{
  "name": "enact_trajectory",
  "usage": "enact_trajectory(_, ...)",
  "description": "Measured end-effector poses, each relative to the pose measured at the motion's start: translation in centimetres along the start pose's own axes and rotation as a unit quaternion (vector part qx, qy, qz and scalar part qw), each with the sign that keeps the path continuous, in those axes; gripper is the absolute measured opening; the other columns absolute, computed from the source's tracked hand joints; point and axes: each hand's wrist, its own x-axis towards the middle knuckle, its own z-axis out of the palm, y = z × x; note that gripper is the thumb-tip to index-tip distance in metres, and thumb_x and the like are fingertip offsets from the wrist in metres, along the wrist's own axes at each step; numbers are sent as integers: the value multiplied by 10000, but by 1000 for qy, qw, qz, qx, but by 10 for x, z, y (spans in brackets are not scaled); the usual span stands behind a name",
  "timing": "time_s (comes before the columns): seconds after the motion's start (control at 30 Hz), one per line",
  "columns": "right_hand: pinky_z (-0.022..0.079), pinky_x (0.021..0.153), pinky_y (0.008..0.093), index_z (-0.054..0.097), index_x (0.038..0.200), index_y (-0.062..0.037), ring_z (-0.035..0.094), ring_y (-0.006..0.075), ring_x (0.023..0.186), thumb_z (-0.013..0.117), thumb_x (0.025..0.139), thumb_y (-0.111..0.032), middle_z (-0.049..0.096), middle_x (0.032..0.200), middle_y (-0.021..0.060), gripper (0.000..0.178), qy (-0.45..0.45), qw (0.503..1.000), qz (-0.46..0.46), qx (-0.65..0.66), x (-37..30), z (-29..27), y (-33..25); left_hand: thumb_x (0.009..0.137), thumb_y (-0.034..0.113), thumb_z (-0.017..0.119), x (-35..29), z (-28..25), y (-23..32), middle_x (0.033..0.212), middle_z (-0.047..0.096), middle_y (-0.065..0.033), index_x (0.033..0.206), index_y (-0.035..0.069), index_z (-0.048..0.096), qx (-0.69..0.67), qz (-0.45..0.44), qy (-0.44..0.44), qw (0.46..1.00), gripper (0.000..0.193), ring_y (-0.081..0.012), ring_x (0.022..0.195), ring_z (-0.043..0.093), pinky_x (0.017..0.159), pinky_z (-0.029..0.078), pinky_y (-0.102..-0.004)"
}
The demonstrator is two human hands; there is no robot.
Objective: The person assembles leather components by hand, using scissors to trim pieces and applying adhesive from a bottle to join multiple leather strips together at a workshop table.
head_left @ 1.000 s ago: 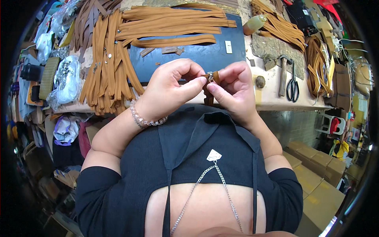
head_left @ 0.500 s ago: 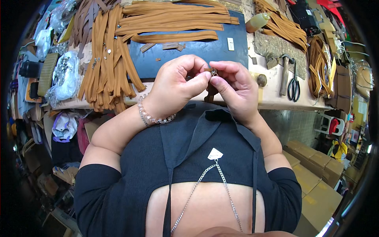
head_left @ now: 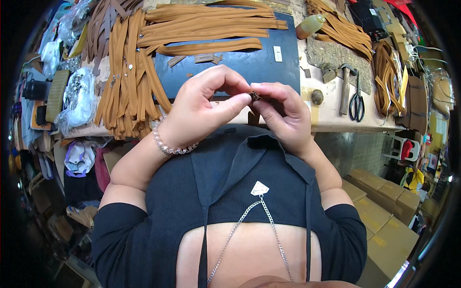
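Note:
Between my two hands is a brown zipper (head_left: 251,117) with a small shiny metal piece at its top, apparently the slider (head_left: 255,96). The fingers hide most of it, and a dark brown length hangs below. My left hand (head_left: 204,108), with a beaded bracelet at the wrist, is closed in a pinch, thumb and forefinger meeting at the metal piece. From the other side my right hand (head_left: 288,115) pinches the same spot, thumb below and forefinger above. Both hands are just over the table's near edge, in front of a dark blue board (head_left: 273,79).
Tan zipper strips (head_left: 206,29) lie across the board, and more (head_left: 127,91) hang at the left. To the right are a hammer (head_left: 345,91), black scissors (head_left: 357,106), a round brown lump (head_left: 317,97) and a squeeze bottle (head_left: 309,26). Cardboard boxes (head_left: 384,201) stand below right.
Both hands have shifted slightly left and lower. The brown end that showed between the fingertips is now covered, and the left fingers arch more above the thumb.

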Motion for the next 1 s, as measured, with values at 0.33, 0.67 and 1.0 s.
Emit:
enact_trajectory(0.33,515,812,296,390,1155,-58,600,169,909,569,863,128,540,1005,114,390,-45,992,-61,102,-4,-1,13,713,-29,720,-3,-3,15,818,619,-71,876,32,643,247,233,-12,940,190,-232,764,600,699,475,-318)
enact_trajectory(0.67,500,804,290,404,1035,-58,573,187,887,611,831,127,565,973,132,345,-27,984,-60,168,-8,1,9,664,-30,752,-5,-1,19,824,614,-69,874,38,644,282,305,-6,910,245,-242,770,601,699,481,-336)
enact_trajectory(1.0,473,797,255,526,940,-37,568,140,884,719,774,43,568,978,91,267,-39,994,17,98,-11,-2,8,648,-41,757,-6,0,17,829,614,-70,870,40,641,282,304,-1,910,263,-239,767,602,692,482,-332)
